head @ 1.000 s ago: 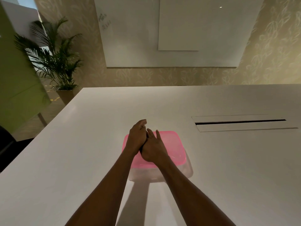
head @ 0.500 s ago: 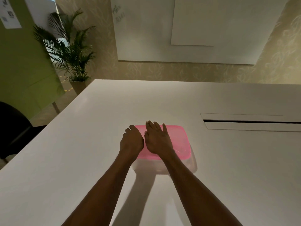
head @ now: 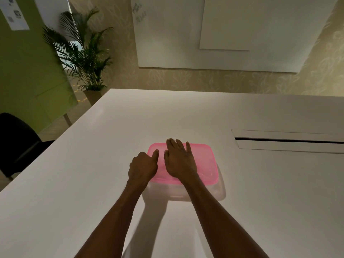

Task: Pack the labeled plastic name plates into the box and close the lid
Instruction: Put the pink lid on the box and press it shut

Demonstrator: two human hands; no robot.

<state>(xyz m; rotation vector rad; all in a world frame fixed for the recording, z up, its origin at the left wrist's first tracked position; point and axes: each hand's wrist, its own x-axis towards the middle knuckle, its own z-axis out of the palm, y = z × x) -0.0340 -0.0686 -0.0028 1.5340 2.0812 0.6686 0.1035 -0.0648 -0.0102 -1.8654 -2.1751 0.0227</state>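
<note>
Here, right hand (head: 179, 162) flat, spread on pink lid (head: 206, 161), left hand (head: 143, 167) curled at its edge

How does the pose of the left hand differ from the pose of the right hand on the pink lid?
The left hand is curled, with only the thumb stretched out; the right hand lies flat with its fingers spread. The left hand sits at the left edge of the pink lid, partly over the table; the right hand rests fully on the lid's top. Both hands are palm down on the lid, and neither grips anything.
</note>
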